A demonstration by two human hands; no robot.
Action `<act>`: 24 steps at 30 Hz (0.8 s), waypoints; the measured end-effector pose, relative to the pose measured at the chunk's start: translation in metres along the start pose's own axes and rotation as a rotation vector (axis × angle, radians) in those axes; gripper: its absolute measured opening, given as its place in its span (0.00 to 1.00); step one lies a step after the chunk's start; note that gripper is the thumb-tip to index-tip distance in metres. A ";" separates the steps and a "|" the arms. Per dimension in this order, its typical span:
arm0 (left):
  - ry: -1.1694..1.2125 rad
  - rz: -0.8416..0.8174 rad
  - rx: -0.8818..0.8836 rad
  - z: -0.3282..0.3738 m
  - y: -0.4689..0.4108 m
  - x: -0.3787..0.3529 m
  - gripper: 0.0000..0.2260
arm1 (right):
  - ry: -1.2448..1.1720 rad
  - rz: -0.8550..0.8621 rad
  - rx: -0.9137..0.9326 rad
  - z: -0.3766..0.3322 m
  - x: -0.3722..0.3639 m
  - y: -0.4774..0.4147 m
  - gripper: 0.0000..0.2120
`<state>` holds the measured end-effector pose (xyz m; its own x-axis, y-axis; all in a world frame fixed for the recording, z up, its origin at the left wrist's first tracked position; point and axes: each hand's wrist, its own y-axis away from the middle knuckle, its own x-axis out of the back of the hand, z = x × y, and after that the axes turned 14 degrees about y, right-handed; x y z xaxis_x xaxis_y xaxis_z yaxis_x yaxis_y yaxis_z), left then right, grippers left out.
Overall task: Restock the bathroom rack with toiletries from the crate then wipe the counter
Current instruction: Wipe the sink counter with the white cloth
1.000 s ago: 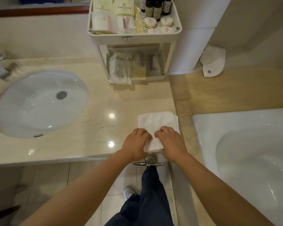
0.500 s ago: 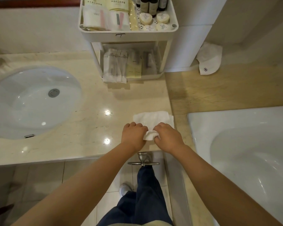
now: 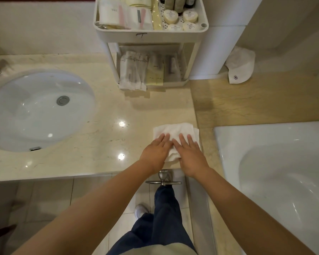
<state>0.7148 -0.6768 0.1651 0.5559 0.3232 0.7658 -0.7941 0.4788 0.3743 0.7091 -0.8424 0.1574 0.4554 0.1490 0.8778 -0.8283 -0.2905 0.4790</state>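
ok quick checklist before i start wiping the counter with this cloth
1. Hands placed: ok, left hand and right hand press flat on the white cloth.
2. Position: ok, cloth lies folded at the counter's front right corner.
3. Restocking: ok, both shelves of the rack hold toiletries.
4. Lower-shelf packets: not ok, they jut past the shelf front over the counter.
5. Cloth damp: cannot tell.
6. Where the crate is: cannot tell, not in view.

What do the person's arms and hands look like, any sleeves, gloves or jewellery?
The left forearm and right forearm are bare, no sleeves in view. The left hand and right hand wear no gloves; no ring, watch or bracelet shows.
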 end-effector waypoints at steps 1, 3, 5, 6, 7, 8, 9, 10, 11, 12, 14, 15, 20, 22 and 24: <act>0.005 0.005 0.003 -0.002 -0.001 0.000 0.34 | -0.005 -0.009 -0.001 0.001 0.002 -0.005 0.37; 0.016 0.020 -0.003 -0.006 -0.005 0.000 0.34 | -0.010 -0.018 -0.008 0.001 0.005 -0.014 0.38; 0.012 0.029 -0.013 -0.010 -0.009 0.002 0.34 | -0.008 -0.009 -0.012 0.002 0.007 -0.022 0.38; 0.010 0.030 -0.015 -0.012 -0.011 0.003 0.34 | -0.008 -0.002 -0.012 0.003 0.008 -0.025 0.38; 0.010 0.030 -0.016 -0.013 -0.014 0.005 0.33 | -0.009 0.005 -0.011 0.004 0.010 -0.029 0.38; 0.013 0.031 -0.015 -0.014 -0.018 0.008 0.33 | -0.013 0.009 -0.009 0.006 0.012 -0.033 0.38; 0.020 0.033 -0.011 -0.015 -0.022 0.011 0.33 | -0.018 0.009 -0.006 0.009 0.016 -0.038 0.37; 0.030 0.036 -0.003 -0.016 -0.028 0.014 0.33 | -0.021 0.006 -0.003 0.012 0.019 -0.043 0.37; 0.041 0.039 0.006 -0.018 -0.034 0.017 0.33 | -0.021 0.002 -0.001 0.015 0.023 -0.050 0.37; 0.051 0.042 0.015 -0.019 -0.039 0.021 0.33 | -0.016 -0.003 0.000 0.018 0.027 -0.056 0.37; 0.063 0.045 0.026 -0.022 -0.051 0.030 0.33 | -0.009 -0.013 0.004 0.023 0.035 -0.069 0.36; 0.065 0.046 0.028 -0.024 -0.057 0.034 0.33 | -0.009 -0.020 0.004 0.026 0.039 -0.075 0.36; 0.037 0.075 0.008 -0.036 -0.087 0.059 0.31 | -0.003 -0.031 -0.002 0.035 0.060 -0.109 0.35; 0.026 0.081 0.025 -0.040 -0.100 0.069 0.32 | -0.001 -0.021 -0.001 0.039 0.069 -0.124 0.35; 0.021 0.084 0.037 -0.045 -0.112 0.078 0.32 | -0.002 -0.009 -0.005 0.043 0.077 -0.137 0.35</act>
<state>0.8581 -0.6692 0.1591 0.4917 0.3786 0.7842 -0.8465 0.4190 0.3285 0.8713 -0.8317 0.1586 0.4633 0.1493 0.8735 -0.8258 -0.2848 0.4867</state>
